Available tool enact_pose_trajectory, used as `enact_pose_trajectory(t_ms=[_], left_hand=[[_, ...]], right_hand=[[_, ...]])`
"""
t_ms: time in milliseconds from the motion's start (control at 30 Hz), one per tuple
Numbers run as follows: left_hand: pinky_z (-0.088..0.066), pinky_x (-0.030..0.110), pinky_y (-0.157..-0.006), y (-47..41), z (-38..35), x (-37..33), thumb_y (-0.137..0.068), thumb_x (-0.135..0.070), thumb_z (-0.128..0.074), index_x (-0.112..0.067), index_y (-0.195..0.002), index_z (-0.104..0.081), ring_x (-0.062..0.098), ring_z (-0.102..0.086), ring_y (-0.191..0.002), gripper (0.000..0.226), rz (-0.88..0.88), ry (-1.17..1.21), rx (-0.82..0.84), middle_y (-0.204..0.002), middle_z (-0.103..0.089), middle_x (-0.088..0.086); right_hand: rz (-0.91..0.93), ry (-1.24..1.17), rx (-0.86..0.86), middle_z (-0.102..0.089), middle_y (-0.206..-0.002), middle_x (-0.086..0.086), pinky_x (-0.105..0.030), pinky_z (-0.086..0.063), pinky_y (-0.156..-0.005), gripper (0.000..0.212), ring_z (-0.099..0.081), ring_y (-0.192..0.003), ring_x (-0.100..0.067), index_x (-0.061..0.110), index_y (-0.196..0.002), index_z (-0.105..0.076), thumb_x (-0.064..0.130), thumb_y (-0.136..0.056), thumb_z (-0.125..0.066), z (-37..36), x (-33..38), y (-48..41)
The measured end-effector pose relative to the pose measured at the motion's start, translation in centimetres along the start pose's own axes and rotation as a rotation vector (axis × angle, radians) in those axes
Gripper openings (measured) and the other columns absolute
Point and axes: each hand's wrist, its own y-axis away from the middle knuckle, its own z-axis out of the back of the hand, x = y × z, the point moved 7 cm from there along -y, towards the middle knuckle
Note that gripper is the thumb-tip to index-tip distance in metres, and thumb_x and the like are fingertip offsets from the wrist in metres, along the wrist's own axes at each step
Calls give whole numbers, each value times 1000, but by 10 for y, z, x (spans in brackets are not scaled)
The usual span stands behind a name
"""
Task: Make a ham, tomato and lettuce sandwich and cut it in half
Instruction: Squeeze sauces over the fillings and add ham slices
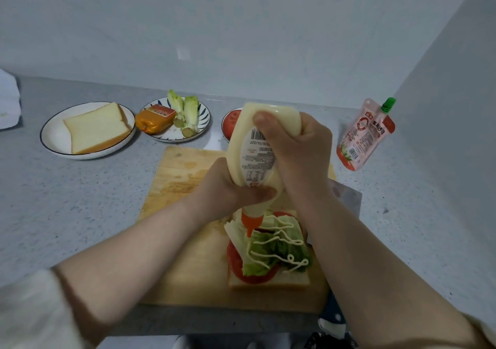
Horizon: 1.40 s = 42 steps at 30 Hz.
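**Ana:** Which way does the squeeze bottle (261,155) point?

**Ben:** Upside down. Its long side runs almost straight up and down, leaning a bit. The fat bottom is on top. The orange tip (251,224) points down, just over the lettuce (271,249).

**Ana:** Who holds it?

**Ben:** Both hands. The left hand (228,185) wraps round the thin neck end. The right hand (300,147) curls round the fat end, with its thumb pressing the soft plastic.

**Ana:** What is the bottle like?

**Ben:** Smooth, pale yellow and squishy, with a white label turned upside down.

**Ana:** What's under it?

**Ben:** An open sandwich at the front of the wooden board (177,177). There is a square, soft bread slice (268,283), round red tomato (236,257) and crinkly green lettuce. Thin wiggly lines of creamy sauce (291,258) lie on top.

**Ana:** And behind?

**Ben:** On the grey speckled counter (80,201), a round white plate (53,139) holds thick spare bread (96,128). Another plate holds an orange-wrapped sausage (154,119) and lettuce stumps (188,112). A shiny pouch (365,136) with a green cap stands on the right.
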Motion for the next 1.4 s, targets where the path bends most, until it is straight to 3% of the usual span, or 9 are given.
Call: enact_pose_trajectory(t_ms=[200,500,600,767,933,1133,1267,1400], left_hand=[[-54,15,-61,-21,6,11,-64,4,-75,-32,-75,-62,-6,-64,-66,40,9,51,19,-64,-68,-22],[-56,20,-68,-44,0,11,-64,5,-74,-29,-80,-63,-1,-66,-75,39,-31,113,65,-72,-69,-17],[-54,16,-64,-44,-11,8,-63,0,-77,-33,-79,-63,-1,-66,-76,40,-43,116,83,-73,-70,-17],[-58,29,-70,-41,-26,4,-54,-17,-76,-39,-75,-67,9,-68,-81,32,-39,125,100,-78,-71,-11],[-55,19,-63,-26,-34,0,-63,3,-77,-33,-76,-65,2,-67,-73,40,-36,144,142,-73,-71,-16],[-57,42,-74,-7,-39,-6,-55,-15,-74,-18,-84,-66,23,-68,-84,30,-31,120,150,-87,-71,10],[-58,34,-71,-5,-44,-7,-57,-11,-76,-24,-81,-65,15,-68,-81,30,-37,129,143,-78,-71,-6],[-57,24,-66,-13,-53,-4,-66,5,-74,-25,-78,-64,6,-67,-73,34,-18,118,148,-70,-70,-11]], right_hand=[[0,34,-23,-53,-48,12,-21,-45,-48,32,-52,-48,-1,27,-51,-49,30,-71,-74,-8,-8,-17],[30,30,-53,-53,-41,23,-6,-37,-41,33,-52,-44,6,27,-51,-49,26,-72,-74,-1,-8,-35],[41,44,-75,-53,-41,24,-5,-35,-41,35,-51,-43,6,29,-50,-48,25,-73,-74,9,-7,-33],[33,55,-102,-56,-44,23,-8,-41,-42,32,-54,-45,4,29,-52,-50,26,-73,-73,27,-3,-26],[1,61,-112,-57,-50,14,-12,-45,-46,25,-57,-50,1,27,-56,-54,29,-72,-72,36,-1,-12],[-24,58,-103,-57,-51,12,-13,-45,-45,27,-57,-50,0,26,-54,-53,32,-70,-72,42,3,3],[-20,46,-107,-56,-49,12,-12,-44,-44,27,-56,-49,1,26,-53,-52,31,-70,-73,48,3,6],[-15,31,-115,-58,-45,17,-9,-44,-43,26,-57,-48,3,26,-54,-53,30,-70,-74,56,-1,1]])
